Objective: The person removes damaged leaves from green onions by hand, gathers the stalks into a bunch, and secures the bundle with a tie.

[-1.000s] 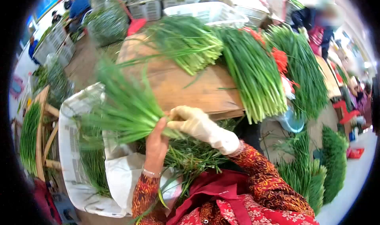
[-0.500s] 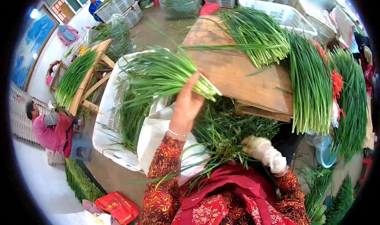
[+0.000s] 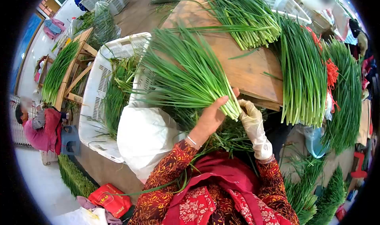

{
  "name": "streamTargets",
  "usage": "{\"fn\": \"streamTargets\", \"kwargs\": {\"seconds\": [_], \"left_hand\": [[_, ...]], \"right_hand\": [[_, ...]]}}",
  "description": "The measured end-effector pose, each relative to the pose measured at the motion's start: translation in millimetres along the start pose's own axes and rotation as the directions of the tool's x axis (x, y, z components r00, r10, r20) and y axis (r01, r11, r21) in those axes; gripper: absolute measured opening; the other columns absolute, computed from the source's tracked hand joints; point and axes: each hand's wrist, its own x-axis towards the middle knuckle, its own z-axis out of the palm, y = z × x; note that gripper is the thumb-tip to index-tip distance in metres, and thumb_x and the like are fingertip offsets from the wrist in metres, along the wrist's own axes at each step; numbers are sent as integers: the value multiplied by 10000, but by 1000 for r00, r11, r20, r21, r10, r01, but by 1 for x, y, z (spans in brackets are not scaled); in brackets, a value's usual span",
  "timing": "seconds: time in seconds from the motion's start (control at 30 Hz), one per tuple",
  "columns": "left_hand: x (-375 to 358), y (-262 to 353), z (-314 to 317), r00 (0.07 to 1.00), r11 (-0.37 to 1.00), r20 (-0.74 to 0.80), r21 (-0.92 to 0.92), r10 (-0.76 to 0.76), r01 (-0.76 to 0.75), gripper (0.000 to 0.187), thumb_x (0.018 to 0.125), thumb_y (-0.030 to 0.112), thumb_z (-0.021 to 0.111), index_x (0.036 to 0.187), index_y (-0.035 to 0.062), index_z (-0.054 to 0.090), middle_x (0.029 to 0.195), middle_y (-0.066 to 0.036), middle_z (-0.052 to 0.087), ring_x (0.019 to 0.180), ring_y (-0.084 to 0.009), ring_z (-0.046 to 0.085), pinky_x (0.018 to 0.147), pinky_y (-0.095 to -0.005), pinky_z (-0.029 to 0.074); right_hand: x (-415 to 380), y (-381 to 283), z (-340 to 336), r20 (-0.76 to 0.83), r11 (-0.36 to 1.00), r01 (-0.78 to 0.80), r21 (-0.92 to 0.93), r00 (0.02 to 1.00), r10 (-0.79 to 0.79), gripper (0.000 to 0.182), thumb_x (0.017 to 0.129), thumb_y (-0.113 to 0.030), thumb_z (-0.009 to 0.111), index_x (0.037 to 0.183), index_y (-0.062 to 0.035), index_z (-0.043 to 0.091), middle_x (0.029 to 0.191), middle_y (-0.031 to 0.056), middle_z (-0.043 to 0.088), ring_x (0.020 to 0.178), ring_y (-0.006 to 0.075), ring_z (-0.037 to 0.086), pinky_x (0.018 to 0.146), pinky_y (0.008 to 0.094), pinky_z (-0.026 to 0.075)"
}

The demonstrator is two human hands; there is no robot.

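A loose bunch of garlic chives [image 3: 190, 72] is in my bare left hand [image 3: 211, 120], its leaves fanning up and left, its pale stem ends pointing down to the right. My right hand [image 3: 252, 126], in a whitish glove, is at those stem ends with its fingers curled in; what lies between its fingertips is hidden. Below both hands is a heap of loose green leaves [image 3: 227, 140]. Beyond them stands a wooden board [image 3: 253, 72] bearing another pile of chives [image 3: 247, 21]. A large row of chives [image 3: 303, 76] hangs at its right edge.
To the left are a white plastic crate [image 3: 95, 94] with greens in it and a white sack [image 3: 144, 136]. A light-blue basin [image 3: 314, 142] and red ties [image 3: 331, 74] are on the right. Another person [image 3: 43, 126] sits at the far left beside a wooden stand [image 3: 73, 70].
The bunch in my left hand has come closer and down to the right. My gloved right hand has risen from the leaf heap to the stem ends. The view has shifted.
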Motion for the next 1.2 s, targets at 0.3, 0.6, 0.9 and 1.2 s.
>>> {"fn": "streamTargets", "kwargs": {"seconds": [0.3,0.6,0.9,1.2], "left_hand": [[-10,-16,-2,1000,994,-20,-111,-22,20,430,841,171,574,1223,87,395,980,-19,549,950,-151,531,897,-340,428],[-33,-7,49,984,972,-40,169,171,-162,238,789,14,542,1014,62,481,1065,-53,519,989,-118,490,852,-266,410],[-42,-30,77,939,771,239,539,246,-339,189,779,64,545,935,104,446,1246,-59,385,1110,-168,401,972,-333,321],[-25,-42,107,844,869,535,437,-41,-234,522,727,303,698,1132,98,439,1160,-110,502,1254,-316,300,1048,-425,208]], "right_hand": [[-5,-27,23,-242,900,252,356,955,-172,388,924,-336,370,1147,-45,496,1133,75,487,950,149,487,848,274,389],[-8,-52,15,-148,866,115,487,988,-48,353,856,-237,541,1161,-67,489,1083,56,509,965,152,504,888,290,397],[-47,-112,-72,301,974,73,-215,954,-5,665,670,-336,739,1190,-75,418,1020,161,580,952,325,565,783,361,458],[-69,-86,-93,340,920,30,-390,933,113,542,780,-466,533,1111,-68,372,760,220,589,724,397,582,618,453,469]]}}
